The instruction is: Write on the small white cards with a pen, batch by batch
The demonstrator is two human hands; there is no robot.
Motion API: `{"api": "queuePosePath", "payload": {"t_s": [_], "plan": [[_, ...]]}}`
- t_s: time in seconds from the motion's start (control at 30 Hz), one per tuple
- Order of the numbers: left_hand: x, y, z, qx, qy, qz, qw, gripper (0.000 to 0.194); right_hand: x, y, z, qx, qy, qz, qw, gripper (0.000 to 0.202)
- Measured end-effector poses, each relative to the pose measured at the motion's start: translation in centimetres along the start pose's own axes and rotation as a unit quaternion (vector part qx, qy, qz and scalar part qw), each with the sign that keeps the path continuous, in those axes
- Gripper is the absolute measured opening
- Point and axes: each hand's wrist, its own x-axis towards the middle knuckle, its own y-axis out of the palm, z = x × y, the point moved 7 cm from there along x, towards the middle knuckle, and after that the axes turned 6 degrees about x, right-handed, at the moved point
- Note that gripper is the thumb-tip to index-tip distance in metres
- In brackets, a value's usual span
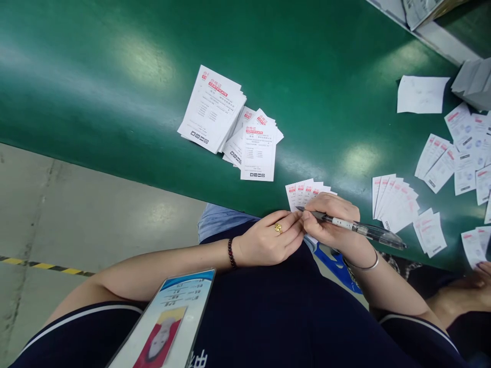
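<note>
A pen (356, 228) with a clear barrel is gripped in my right hand (333, 217), its tip over a fan of white certificate cards (305, 189) at the table's near edge. My left hand (273, 237), wearing a gold ring, lies against the lower part of those cards, fingers pressed together; the hands hide much of the fan. Farther up and to the left lie a thick stack of certificate cards (213, 110) and a smaller, uneven pile (258, 153) touching it.
More fanned cards (397, 202) lie to the right on the green table (307, 66), with further groups beyond. A blank white paper (422, 94) is near a grey stack (473, 84). Another person's hand (484, 276) shows at the right edge. An ID badge (169, 322) hangs below.
</note>
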Motion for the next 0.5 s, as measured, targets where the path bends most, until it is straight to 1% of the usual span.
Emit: {"api": "queuePosePath", "payload": {"t_s": [0.13, 0.33, 0.5], "plan": [[-0.06, 0.05, 0.02, -0.001, -0.002, 0.003, 1.0, 0.019, 0.09, 0.02, 0.09, -0.004, -0.006, 0.005, 1.0, 0.011], [-0.09, -0.02, 0.09, -0.002, -0.009, -0.008, 1.0, 0.019, 0.21, 0.01, 0.3, -0.02, -0.015, 0.0, 1.0, 0.011], [-0.16, 0.09, 0.02, -0.013, -0.007, 0.006, 1.0, 0.018, 0.25, 0.13, 0.24, -0.028, -0.016, 0.003, 0.999, 0.011]]}}
